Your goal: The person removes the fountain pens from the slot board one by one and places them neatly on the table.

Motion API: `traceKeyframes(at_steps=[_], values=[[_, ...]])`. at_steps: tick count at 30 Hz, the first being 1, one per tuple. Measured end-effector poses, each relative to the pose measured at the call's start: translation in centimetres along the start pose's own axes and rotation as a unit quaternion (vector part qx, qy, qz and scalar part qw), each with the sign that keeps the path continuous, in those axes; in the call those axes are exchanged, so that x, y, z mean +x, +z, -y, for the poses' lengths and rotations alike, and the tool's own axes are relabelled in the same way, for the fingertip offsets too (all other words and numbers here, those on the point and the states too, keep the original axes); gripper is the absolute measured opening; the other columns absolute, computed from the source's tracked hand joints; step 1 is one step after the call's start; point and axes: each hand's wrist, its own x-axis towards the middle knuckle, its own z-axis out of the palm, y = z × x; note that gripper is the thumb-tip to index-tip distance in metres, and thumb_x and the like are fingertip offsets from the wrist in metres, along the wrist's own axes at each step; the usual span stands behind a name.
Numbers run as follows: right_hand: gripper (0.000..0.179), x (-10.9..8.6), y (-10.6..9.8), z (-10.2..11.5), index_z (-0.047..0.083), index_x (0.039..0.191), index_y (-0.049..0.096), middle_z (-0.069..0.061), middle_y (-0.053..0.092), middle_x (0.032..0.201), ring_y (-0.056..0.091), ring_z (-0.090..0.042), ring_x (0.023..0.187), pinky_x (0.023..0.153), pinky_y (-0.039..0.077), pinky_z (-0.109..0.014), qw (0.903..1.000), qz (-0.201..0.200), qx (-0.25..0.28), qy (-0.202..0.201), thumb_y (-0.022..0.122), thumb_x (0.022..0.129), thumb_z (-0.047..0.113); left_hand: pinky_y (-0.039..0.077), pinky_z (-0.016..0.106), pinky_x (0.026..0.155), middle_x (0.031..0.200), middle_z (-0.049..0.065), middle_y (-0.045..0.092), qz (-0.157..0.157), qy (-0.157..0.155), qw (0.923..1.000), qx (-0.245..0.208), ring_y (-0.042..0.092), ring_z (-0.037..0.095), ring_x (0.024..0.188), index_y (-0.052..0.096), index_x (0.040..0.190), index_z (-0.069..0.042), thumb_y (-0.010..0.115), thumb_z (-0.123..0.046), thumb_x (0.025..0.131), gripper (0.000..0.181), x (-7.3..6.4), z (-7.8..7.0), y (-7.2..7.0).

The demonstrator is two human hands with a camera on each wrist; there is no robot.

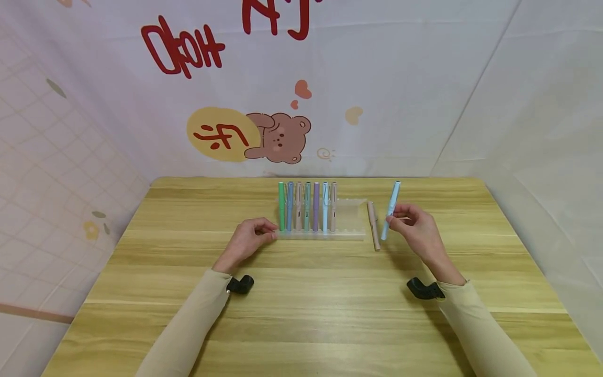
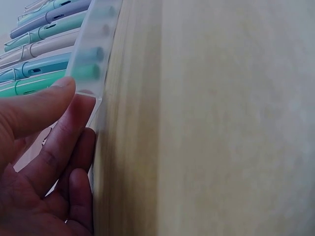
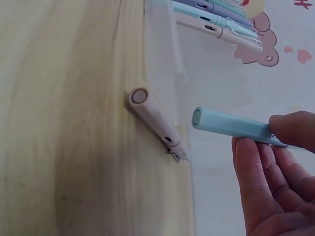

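Observation:
A clear pen stand (image 1: pixel 348 215) holds several upright pens in a row, from a green pen (image 1: pixel 281 207) at the left end to a beige pen (image 1: pixel 334 207). My left hand (image 1: pixel 248 240) pinches the stand's left front corner between thumb and forefinger, beside the green pen. Over the table, right of the stand, my right hand (image 1: pixel 419 230) holds a light blue pen (image 1: pixel 393 201) nearly upright between thumb and fingers. Another beige pen (image 1: pixel 373 226) lies on the table between the stand and that hand; its round end faces the camera in the right wrist view.
The wooden table (image 1: pixel 311 314) runs back to a white wall cloth (image 1: pixel 400 68) printed with a bear, hearts and red characters. A black wrist mount (image 1: pixel 240 284) sits at the left cuff, and another black mount (image 1: pixel 424 289) at the right one.

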Motion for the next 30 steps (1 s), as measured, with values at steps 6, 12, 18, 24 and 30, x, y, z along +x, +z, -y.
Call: traceKeyframes(at_steps=[6,12,18,24,30], values=[[0.043,0.2,-0.2,-0.5,-0.007,0.129,0.058,-0.019,0.065,0.115,0.068,-0.004,0.093,0.08,0.053,-0.019,0.9998,0.012,0.011,0.015,0.07,0.1,0.023,0.049,0.035,0.082,0.095,0.003,0.075,-0.003,0.001,1.0,0.002,0.065,0.017,0.088,0.078,0.109,-0.008,0.076,-0.01,0.096,0.014,0.1,0.0,0.0],[0.044,0.6,-0.4,-1.3,-0.012,0.13,0.057,-0.017,0.064,0.112,0.069,-0.004,0.091,0.081,0.057,-0.024,0.999,0.019,0.036,0.019,0.07,0.1,0.018,0.049,0.035,0.082,0.095,0.003,0.075,-0.005,0.004,1.0,0.005,0.065,0.017,0.088,0.077,0.109,-0.007,0.076,-0.01,0.095,0.014,0.2,0.1,0.0],[0.044,0.7,-0.6,-1.8,-0.017,0.13,0.054,-0.022,0.063,0.111,0.069,-0.006,0.088,0.082,0.058,-0.027,0.9972,0.039,0.049,0.041,0.069,0.1,0.012,0.049,0.036,0.083,0.095,0.003,0.075,-0.003,0.003,1.0,0.004,0.066,0.017,0.089,0.077,0.109,-0.008,0.076,-0.01,0.095,0.014,-0.1,0.0,0.0],[0.045,1.2,-0.3,-2.1,-0.018,0.131,0.055,-0.024,0.067,0.113,0.069,-0.007,0.086,0.08,0.058,-0.026,0.9958,0.06,0.019,0.066,0.068,0.1,0.013,0.049,0.036,0.083,0.094,0.003,0.075,-0.006,0.006,1.0,0.003,0.066,0.017,0.088,0.077,0.108,-0.007,0.076,-0.01,0.095,0.014,0.0,0.1,0.1],[0.045,1.6,-0.3,-2.2,-0.016,0.131,0.056,-0.028,0.066,0.121,0.07,-0.012,0.09,0.079,0.057,-0.023,0.9923,0.084,-0.024,0.087,0.066,0.102,0.017,0.049,0.036,0.082,0.094,0.003,0.075,-0.008,0.007,0.9999,0.005,0.066,0.016,0.087,0.078,0.108,-0.007,0.077,-0.01,0.095,0.014,0.0,0.1,0.0]])
